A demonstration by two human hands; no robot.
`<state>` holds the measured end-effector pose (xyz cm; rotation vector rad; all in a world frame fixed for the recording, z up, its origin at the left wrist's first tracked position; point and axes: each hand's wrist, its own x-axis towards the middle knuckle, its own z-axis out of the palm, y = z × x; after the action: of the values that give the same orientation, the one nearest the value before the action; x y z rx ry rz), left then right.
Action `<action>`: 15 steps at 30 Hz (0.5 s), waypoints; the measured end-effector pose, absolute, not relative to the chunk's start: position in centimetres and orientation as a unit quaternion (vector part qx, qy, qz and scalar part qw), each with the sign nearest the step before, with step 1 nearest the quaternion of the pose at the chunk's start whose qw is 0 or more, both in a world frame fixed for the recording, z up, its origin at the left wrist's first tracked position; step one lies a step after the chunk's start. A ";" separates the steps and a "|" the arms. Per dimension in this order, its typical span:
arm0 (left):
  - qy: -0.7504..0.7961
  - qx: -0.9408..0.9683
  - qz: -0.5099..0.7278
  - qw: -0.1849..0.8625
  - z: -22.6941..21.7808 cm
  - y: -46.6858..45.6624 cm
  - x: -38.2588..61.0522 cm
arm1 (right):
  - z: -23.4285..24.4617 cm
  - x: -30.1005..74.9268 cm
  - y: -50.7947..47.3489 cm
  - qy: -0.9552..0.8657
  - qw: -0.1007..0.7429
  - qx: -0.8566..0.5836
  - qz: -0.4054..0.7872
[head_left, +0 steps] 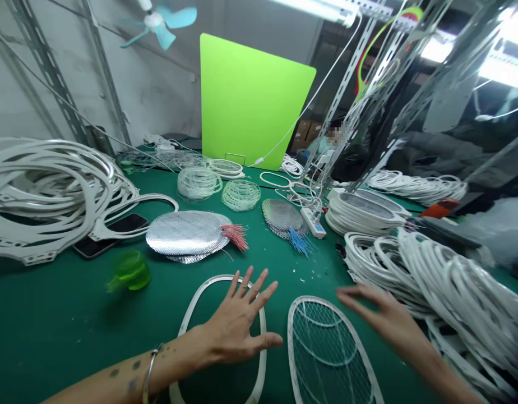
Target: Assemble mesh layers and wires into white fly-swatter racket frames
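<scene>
My left hand [237, 322] is open, its fingers spread over a white oval racket frame [190, 306] on the green table. No object shows in it. To the right lies a second white oval frame with netting [322, 342] across it. Beside that frame's upper right edge is my right hand [374, 308], slightly blurred, thumb and fingers apart with nothing visible between them. Left of the bare frame is a blurred, translucent green object [132, 270]; its kind is unclear. Silver oval mesh sheets [183, 233] lie beyond my left hand, with red wires [236, 235] on their edge.
White frames pile up at left [52, 191] and right [448, 286]. Behind are grey mesh sheets [282, 213], blue wires [299, 242], a power strip [313, 221], coils of clear strip [198, 183] and a lime-green board [254, 101]. A person [326, 143] sits farther back.
</scene>
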<state>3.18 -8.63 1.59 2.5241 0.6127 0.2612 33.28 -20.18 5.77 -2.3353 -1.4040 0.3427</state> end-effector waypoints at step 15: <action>0.390 0.840 0.164 0.339 1.4 -9.6 -5.6 | 2.7 35.5 4.6 -0.395 0.098 -0.905 0.124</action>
<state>-5.58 -9.58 1.42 2.1885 1.0166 0.4270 35.49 4.64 2.68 -2.6788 -1.1676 0.3683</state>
